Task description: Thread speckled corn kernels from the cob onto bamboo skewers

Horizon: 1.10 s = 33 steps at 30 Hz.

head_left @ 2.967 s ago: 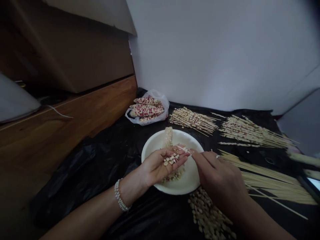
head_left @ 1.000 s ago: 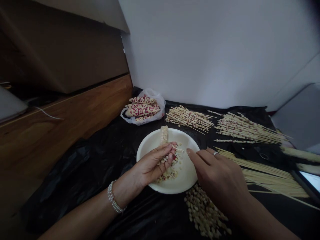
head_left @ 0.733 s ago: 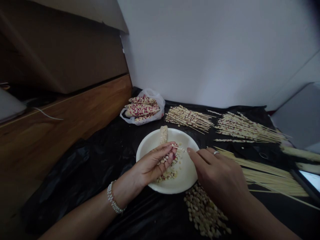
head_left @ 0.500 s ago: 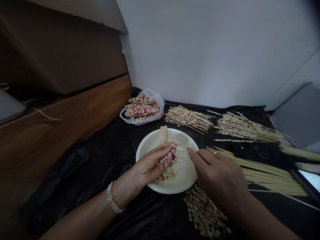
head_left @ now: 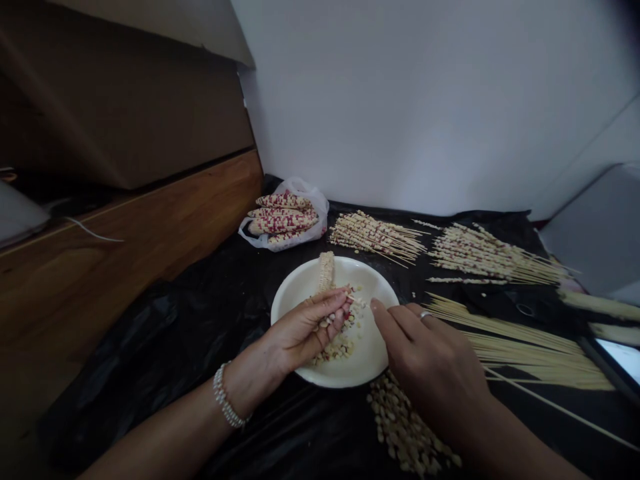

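Observation:
My left hand [head_left: 313, 327] is closed over the bowl, with loose corn kernels [head_left: 327, 321] cupped in its fingers. Its thumb and forefinger pinch at the tip of a thin wooden skewer [head_left: 555, 411]. My right hand [head_left: 425, 347] is closed round that skewer, whose long end sticks out behind the hand to the lower right. A few pale kernels [head_left: 359, 303] sit on the skewer between the two hands. Beneath, a white bowl [head_left: 293, 280] holds more loose kernels and a stripped corn cob [head_left: 327, 268] leaning on its far rim.
A plastic bag of speckled corn cobs [head_left: 285, 217] lies behind the bowl. Two piles of kernel-threaded skewers [head_left: 377, 237] lie at the back. Bare skewers [head_left: 530, 347] and a lit screen [head_left: 620, 357] are to the right. Loose kernels [head_left: 405, 427] cover the black plastic sheet [head_left: 175, 353] below my right hand.
My right hand has shifted slightly left, closer to my left hand. The skewer's rear end has swung lower. My left hand has hardly moved.

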Available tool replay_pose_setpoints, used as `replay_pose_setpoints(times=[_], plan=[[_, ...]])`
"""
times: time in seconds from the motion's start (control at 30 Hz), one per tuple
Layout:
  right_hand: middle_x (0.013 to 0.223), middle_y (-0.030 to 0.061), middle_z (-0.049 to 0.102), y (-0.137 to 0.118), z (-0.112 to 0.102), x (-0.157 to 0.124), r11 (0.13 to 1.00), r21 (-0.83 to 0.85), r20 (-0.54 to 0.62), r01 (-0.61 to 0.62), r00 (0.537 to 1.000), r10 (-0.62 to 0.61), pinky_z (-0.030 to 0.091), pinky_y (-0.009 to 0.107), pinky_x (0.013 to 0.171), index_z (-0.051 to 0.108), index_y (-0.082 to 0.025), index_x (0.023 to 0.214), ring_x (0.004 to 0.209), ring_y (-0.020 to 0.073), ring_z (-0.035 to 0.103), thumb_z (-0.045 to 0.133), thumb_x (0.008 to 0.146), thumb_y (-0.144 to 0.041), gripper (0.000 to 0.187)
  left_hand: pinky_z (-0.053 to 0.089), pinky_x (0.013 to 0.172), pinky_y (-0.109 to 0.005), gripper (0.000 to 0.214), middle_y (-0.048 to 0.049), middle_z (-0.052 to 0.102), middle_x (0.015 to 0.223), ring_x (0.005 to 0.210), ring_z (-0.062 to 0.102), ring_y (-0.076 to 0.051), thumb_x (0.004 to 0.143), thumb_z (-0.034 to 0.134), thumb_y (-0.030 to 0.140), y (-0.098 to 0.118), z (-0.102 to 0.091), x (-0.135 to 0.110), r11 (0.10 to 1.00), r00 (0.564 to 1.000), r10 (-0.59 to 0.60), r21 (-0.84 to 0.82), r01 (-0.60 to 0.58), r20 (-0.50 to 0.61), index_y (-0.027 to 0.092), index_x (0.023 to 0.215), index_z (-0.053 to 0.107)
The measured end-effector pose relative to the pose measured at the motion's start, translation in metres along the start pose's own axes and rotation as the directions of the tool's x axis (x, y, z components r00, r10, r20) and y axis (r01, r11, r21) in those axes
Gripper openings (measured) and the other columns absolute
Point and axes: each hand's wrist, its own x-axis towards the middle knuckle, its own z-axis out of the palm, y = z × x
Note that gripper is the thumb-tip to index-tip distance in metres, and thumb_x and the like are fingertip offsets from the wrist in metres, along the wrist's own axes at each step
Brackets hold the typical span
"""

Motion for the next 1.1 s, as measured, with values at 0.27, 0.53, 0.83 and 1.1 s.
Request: replay_pose_setpoints(times=[0.27, 0.53, 0.83, 1.1], plan=[[0.075, 0.0099, 0.063, -0.005, 0.002, -0.001, 1.000, -0.001, -0.032, 0.016, 0.999, -0.016, 0.043, 0.031, 0.059, 0.064, 0.000, 0.107, 0.070, 0.0222, 0.057, 0.051, 0.078, -0.002, 0.032, 0.051, 0.071, -0.013, 0.016, -0.0021, 0.072, 0.081, 0.074, 0.067, -0.007, 0.072, 0.072, 0.006, 0.000, 0.004, -0.002, 1.000, 0.999, -0.019, -0.009, 0.018, -0.036, 0.011, 0.087, 0.069], [0.075, 0.0084, 0.062, -0.003, 0.006, -0.002, 1.000, 0.024, 0.005, 0.006, 1.000, -0.006, 0.040, 0.030, 0.059, 0.064, -0.002, 0.107, 0.067, 0.0193, 0.055, 0.048, 0.082, -0.006, 0.029, 0.051, 0.078, -0.017, 0.009, -0.0045, 0.072, 0.082, 0.077, 0.068, -0.010, 0.079, 0.066, 0.009, 0.000, 0.011, -0.004, 0.994, 0.998, -0.061, -0.086, 0.060, -0.017, 0.009, 0.087, 0.067], [0.068, 0.0022, 0.055, 0.000, -0.001, -0.001, 0.999, -0.033, 0.025, -0.037, 0.999, 0.038, 0.032, 0.032, 0.057, 0.066, -0.011, 0.101, 0.063, 0.0178, 0.049, 0.052, 0.082, -0.010, 0.023, 0.050, 0.092, -0.035, 0.035, -0.0184, 0.069, 0.104, 0.103, 0.065, -0.025, 0.088, 0.046, 0.015, 0.008, 0.007, -0.002, 0.971, 0.984, -0.119, -0.192, 0.143, 0.130, 0.002, 0.120, 0.053], [0.068, 0.0024, 0.055, 0.002, 0.000, 0.001, 0.998, -0.042, 0.045, -0.043, 0.998, 0.045, 0.032, 0.031, 0.058, 0.065, -0.010, 0.104, 0.064, 0.0167, 0.048, 0.050, 0.084, -0.009, 0.025, 0.046, 0.099, -0.030, 0.030, -0.0151, 0.068, 0.106, 0.108, 0.063, -0.022, 0.077, 0.051, -0.007, -0.001, 0.001, 0.000, 0.997, 0.985, -0.022, -0.070, 0.034, 0.173, 0.006, 0.101, 0.062]])
